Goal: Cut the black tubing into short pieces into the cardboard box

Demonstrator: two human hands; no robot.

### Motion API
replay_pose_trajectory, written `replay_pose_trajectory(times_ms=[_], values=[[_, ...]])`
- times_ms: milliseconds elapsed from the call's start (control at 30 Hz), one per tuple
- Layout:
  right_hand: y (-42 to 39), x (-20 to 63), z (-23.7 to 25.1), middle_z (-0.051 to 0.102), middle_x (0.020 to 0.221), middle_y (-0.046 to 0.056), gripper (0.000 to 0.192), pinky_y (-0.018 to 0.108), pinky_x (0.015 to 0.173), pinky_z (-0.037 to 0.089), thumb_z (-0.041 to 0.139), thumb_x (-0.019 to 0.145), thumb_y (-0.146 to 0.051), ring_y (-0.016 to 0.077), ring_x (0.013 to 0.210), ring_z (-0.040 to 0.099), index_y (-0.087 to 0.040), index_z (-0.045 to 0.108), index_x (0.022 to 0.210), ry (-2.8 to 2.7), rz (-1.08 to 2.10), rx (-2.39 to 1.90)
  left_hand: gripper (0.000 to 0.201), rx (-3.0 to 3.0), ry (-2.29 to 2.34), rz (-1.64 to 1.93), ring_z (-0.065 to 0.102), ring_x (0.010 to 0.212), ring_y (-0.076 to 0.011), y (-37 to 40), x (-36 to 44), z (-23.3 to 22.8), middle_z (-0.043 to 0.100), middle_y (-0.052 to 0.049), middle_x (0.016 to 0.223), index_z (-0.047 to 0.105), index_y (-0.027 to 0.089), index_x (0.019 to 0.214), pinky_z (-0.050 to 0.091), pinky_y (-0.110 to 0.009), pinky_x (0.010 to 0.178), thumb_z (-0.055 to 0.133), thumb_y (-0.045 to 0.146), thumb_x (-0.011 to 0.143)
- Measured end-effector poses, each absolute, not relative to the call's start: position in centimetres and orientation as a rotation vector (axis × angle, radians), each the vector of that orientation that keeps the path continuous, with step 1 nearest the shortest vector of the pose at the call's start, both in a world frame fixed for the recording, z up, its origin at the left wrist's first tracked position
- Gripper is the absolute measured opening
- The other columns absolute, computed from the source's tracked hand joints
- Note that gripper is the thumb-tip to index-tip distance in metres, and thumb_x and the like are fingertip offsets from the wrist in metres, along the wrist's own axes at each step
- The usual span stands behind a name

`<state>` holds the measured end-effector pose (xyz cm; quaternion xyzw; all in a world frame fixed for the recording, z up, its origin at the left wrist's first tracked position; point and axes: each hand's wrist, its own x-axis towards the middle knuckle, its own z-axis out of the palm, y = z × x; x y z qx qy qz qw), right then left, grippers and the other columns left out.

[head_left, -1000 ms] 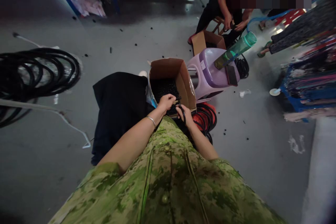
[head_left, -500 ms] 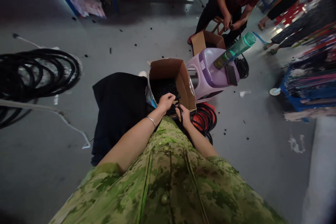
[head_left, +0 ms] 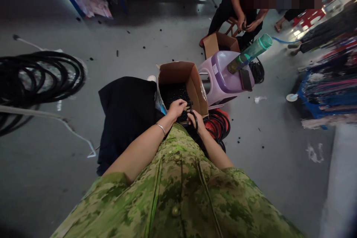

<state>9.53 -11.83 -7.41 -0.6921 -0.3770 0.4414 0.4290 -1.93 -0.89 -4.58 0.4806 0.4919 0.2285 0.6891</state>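
Both my hands are over the near edge of an open cardboard box [head_left: 197, 87], which holds a heap of small black pieces [head_left: 174, 92]. My left hand [head_left: 177, 108] wears a silver bangle at the wrist, and its fingertips are pinched together; whatever is between them is too small to make out. Close beside it on the right, my right hand [head_left: 196, 122] is closed around black-handled scissors [head_left: 194, 117], with the handle loop curving over the fingers. The scissors' tips point toward the left hand's fingertips and blend into the dark contents.
Coiled black tubing [head_left: 220, 124] lies by a red stool at the right. A lilac stool [head_left: 223, 78] carries a green bottle [head_left: 249, 54] and a phone [head_left: 245, 80]. Dark cloth [head_left: 125, 111] lies left of the box; larger coils [head_left: 41, 78] lie farther left. A co-worker [head_left: 237, 3] sits ahead.
My right hand has turned slightly, and the scissors' handle loop shows wider. My left hand stays almost in place, still pinched.
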Motion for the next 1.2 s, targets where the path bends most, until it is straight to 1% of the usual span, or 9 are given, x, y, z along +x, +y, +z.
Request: replay_pose_trajectory(times_ms=[100, 167, 367, 467, 667, 867, 933, 1067, 1200], values=[[-11.5, 10.2, -6.6, 0.062, 0.071, -0.001, 0.041, 0.022, 0.053, 0.042, 0.061, 0.083, -0.051, 0.0099, 0.053, 0.052, -0.019, 0.063, 0.107, -0.925, 1.145, -1.723, 0.013, 1.078, 1.082, 0.472, 0.037, 0.043, -0.0065, -1.0, -2.0, -4.0, 0.048, 0.006, 0.051, 0.065, 0.016, 0.079, 0.027, -0.018, 0.043, 0.061, 0.028, 0.076], [-11.4, 10.5, -6.5, 0.061, 0.072, -0.002, 0.041, 0.022, 0.053, 0.042, 0.062, 0.082, -0.053, 0.0099, 0.054, 0.052, -0.019, 0.063, 0.106, -0.917, 1.160, -1.737, 0.012, 1.088, 1.076, 0.460, 0.036, 0.042, -0.0062, -1.0, -2.0, -3.7, 0.047, 0.006, 0.051, 0.065, 0.016, 0.077, 0.026, -0.018, 0.042, 0.061, 0.027, 0.076], [-12.1, 10.1, -7.2, 0.049, 0.059, -0.005, 0.043, 0.022, 0.046, 0.036, 0.061, 0.082, -0.058, 0.0093, 0.047, 0.044, -0.018, 0.065, 0.099, -0.951, 1.127, -1.751, 0.017, 1.127, 1.123, 0.447, 0.037, 0.042, -0.0061, -1.0, -2.1, -3.8, 0.048, 0.005, 0.050, 0.065, 0.016, 0.074, 0.027, -0.018, 0.042, 0.066, 0.033, 0.075], [-12.8, 9.5, -7.8, 0.044, 0.053, -0.006, 0.046, 0.023, 0.045, 0.034, 0.059, 0.083, -0.061, 0.0097, 0.044, 0.041, -0.017, 0.065, 0.096, -0.977, 1.080, -1.769, 0.015, 1.121, 1.146, 0.412, 0.035, 0.041, -0.0056, -1.0, -2.1, -3.9, 0.047, 0.005, 0.050, 0.064, 0.016, 0.074, 0.026, -0.018, 0.041, 0.065, 0.030, 0.076], [-13.8, 8.3, -9.3, 0.045, 0.050, -0.005, 0.050, 0.023, 0.043, 0.034, 0.055, 0.084, -0.064, 0.0108, 0.041, 0.041, -0.016, 0.066, 0.094, -0.966, 0.966, -1.876, 0.009, 1.113, 1.170, 0.370, 0.032, 0.037, -0.0057, -1.1, -2.2, -3.8, 0.045, 0.006, 0.050, 0.061, 0.016, 0.076, 0.023, -0.019, 0.039, 0.056, 0.020, 0.082], [-14.5, 7.3, -10.4, 0.052, 0.056, -0.003, 0.044, 0.020, 0.050, 0.038, 0.057, 0.082, -0.060, 0.0109, 0.051, 0.048, -0.017, 0.067, 0.081, -1.031, 0.851, -1.949, 0.007, 1.063, 1.193, 0.422, 0.033, 0.038, -0.0061, -1.1, -2.1, -3.9, 0.045, 0.007, 0.052, 0.059, 0.017, 0.077, 0.023, -0.018, 0.039, 0.058, 0.021, 0.083], [-14.6, 7.3, -10.5, 0.051, 0.054, -0.004, 0.042, 0.020, 0.048, 0.038, 0.058, 0.081, -0.059, 0.0103, 0.048, 0.047, -0.017, 0.066, 0.081, -1.022, 0.882, -1.951, 0.007, 1.053, 1.194, 0.423, 0.033, 0.037, -0.0059, -1.1, -2.0, -3.9, 0.045, 0.007, 0.052, 0.059, 0.017, 0.079, 0.024, -0.018, 0.040, 0.057, 0.022, 0.084], [-14.4, 7.7, -10.5, 0.048, 0.049, -0.007, 0.042, 0.020, 0.040, 0.035, 0.058, 0.080, -0.059, 0.0088, 0.037, 0.044, -0.017, 0.064, 0.083, -0.924, 1.030, -1.943, 0.006, 1.020, 1.172, 0.428, 0.032, 0.036, -0.0048, -1.0, -1.9, -3.5, 0.045, 0.008, 0.052, 0.059, 0.017, 0.082, 0.024, -0.017, 0.040, 0.056, 0.021, 0.086], [-14.0, 7.9, -10.3, 0.049, 0.048, -0.007, 0.043, 0.019, 0.038, 0.033, 0.061, 0.078, -0.059, 0.0077, 0.035, 0.043, -0.017, 0.065, 0.085, -0.872, 1.081, -1.930, 0.005, 0.964, 1.133, 0.444, 0.033, 0.035, -0.0040, -1.0, -1.8, -3.0, 0.046, 0.008, 0.053, 0.059, 0.017, 0.085, 0.023, -0.017, 0.039, 0.055, 0.017, 0.087]])
